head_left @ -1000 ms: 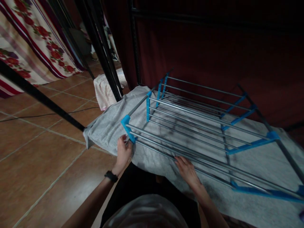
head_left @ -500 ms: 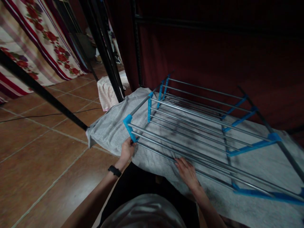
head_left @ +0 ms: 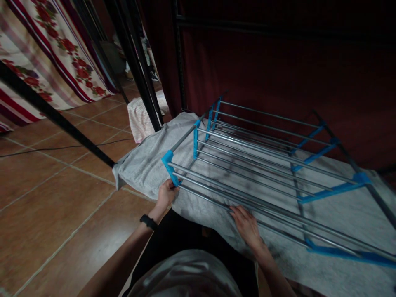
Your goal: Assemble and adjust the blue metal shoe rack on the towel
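A shoe rack of grey metal tubes (head_left: 247, 146) with blue plastic brackets lies on its side across a grey cloth. My left hand (head_left: 166, 193), a dark band on its wrist, is closed on the rack's near left corner, at the lower end of a blue bracket (head_left: 171, 170). Its fingertips are partly hidden behind that bracket. Along the nearest tube, my right hand (head_left: 246, 225) has its fingers curled over the metal, with the thumb out of sight. The rack's right end runs to the frame's edge.
Grey cloth (head_left: 139, 169) covers the low surface under the rack. Black metal posts (head_left: 133, 62) stand at the left, one slanting down to the cloth's corner. A dark red curtain (head_left: 262, 78) hangs behind. A cable (head_left: 68, 147) crosses the tiled floor (head_left: 55, 210).
The rack and both hands appear a little further right in the view, mostly from a slight camera shift. Both hands keep the same places on the rack.
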A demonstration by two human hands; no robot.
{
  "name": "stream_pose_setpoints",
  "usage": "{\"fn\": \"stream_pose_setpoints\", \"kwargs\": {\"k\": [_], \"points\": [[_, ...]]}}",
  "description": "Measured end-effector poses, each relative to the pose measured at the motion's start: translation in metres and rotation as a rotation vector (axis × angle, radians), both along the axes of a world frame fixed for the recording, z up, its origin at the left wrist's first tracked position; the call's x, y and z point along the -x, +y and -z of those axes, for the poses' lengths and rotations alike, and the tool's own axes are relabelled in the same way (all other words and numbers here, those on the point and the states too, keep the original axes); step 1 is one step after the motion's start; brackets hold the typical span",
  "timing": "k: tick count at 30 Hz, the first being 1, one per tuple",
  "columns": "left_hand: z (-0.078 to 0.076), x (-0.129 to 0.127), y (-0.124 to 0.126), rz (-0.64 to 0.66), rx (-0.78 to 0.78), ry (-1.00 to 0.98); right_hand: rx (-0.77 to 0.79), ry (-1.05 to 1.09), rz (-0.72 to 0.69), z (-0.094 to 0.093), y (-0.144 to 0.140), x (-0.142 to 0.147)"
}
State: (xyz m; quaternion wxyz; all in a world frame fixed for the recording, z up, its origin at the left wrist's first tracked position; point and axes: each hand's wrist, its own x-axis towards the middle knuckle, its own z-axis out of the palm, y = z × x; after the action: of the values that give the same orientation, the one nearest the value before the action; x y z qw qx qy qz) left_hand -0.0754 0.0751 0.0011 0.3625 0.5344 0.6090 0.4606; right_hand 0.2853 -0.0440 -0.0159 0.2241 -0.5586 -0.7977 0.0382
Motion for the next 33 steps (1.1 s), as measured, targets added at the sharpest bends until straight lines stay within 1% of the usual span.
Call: {"fn": "stream_pose_setpoints", "kwargs": {"k": [7, 12, 16, 19, 22, 23, 25, 27, 30, 31, 32, 33], "points": [[0.004, -0.002, 0.000, -0.011, 0.017, 0.024, 0.045, 0.013, 0.001, -0.005, 0.000, 0.001], [-0.006, -0.006, -0.005, -0.004, 0.038, 0.075, 0.048, 0.048, -0.018, -0.004, 0.000, 0.000], [-0.015, -0.011, -0.009, 0.003, 0.048, 0.109, 0.019, 0.057, 0.015, -0.002, 0.003, 0.003], [-0.016, -0.013, -0.011, 0.001, 0.054, 0.126, -0.015, 0.075, 0.016, -0.009, 0.001, 0.010], [-0.014, -0.013, -0.008, 0.003, 0.078, 0.145, -0.046, 0.139, 0.036, -0.016, -0.010, 0.010], [-0.013, -0.013, -0.006, -0.002, 0.076, 0.161, -0.063, 0.175, 0.076, -0.016, -0.017, 0.007], [-0.013, -0.012, 0.000, -0.012, 0.102, 0.192, -0.123, 0.271, 0.226, -0.013, -0.038, -0.004], [-0.016, -0.013, 0.004, 0.002, 0.149, 0.232, -0.230, 0.393, 0.471, -0.005, -0.065, -0.023], [-0.022, -0.015, 0.006, -0.021, 0.196, 0.279, -0.449, 0.573, 0.943, 0.005, -0.107, -0.062], [-0.024, -0.016, 0.006, -0.032, 0.211, 0.297, -0.495, 0.620, 1.071, 0.007, -0.117, -0.077], [-0.026, -0.016, 0.006, -0.040, 0.229, 0.322, -0.498, 0.662, 1.151, 0.009, -0.124, -0.092], [-0.028, -0.016, 0.006, -0.046, 0.251, 0.356, -0.477, 0.708, 1.188, 0.009, -0.128, -0.106]]}}
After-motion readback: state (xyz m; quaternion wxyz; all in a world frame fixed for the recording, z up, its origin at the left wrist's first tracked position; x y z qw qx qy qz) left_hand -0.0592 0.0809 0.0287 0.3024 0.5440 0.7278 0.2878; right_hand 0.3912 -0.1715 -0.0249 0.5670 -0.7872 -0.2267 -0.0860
